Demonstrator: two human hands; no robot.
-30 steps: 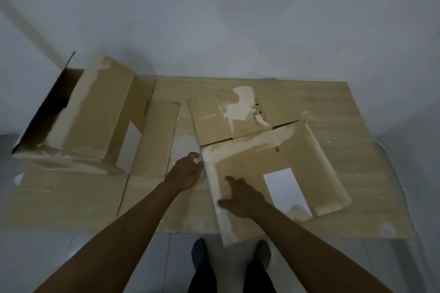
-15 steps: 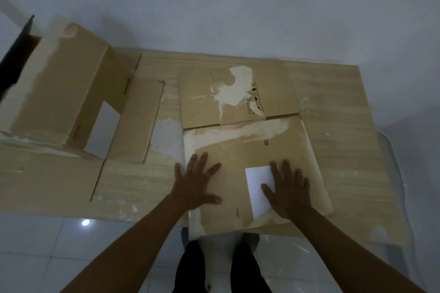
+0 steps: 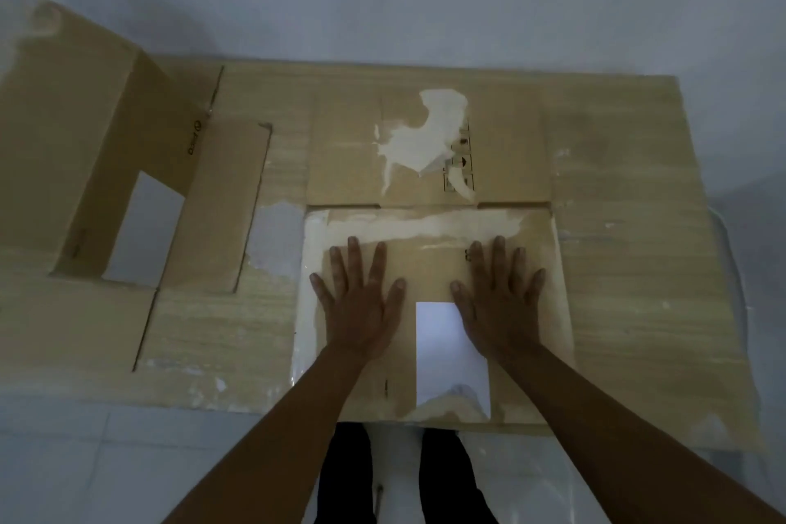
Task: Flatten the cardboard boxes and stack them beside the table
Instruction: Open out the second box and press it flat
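Flattened box lengthwise away, under hands

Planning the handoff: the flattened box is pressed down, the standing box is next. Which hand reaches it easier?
Left, probably. The left hand is nearer the standing box at the table's left; the right hand would cross over.

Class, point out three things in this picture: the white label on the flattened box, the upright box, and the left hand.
White label (image 3: 446, 347), head view: bare middle of the label.
Upright box (image 3: 64, 132), head view: its broad top panel.
Left hand (image 3: 359, 306), head view: back of the hand, pressed flat on the flattened box (image 3: 429, 268).
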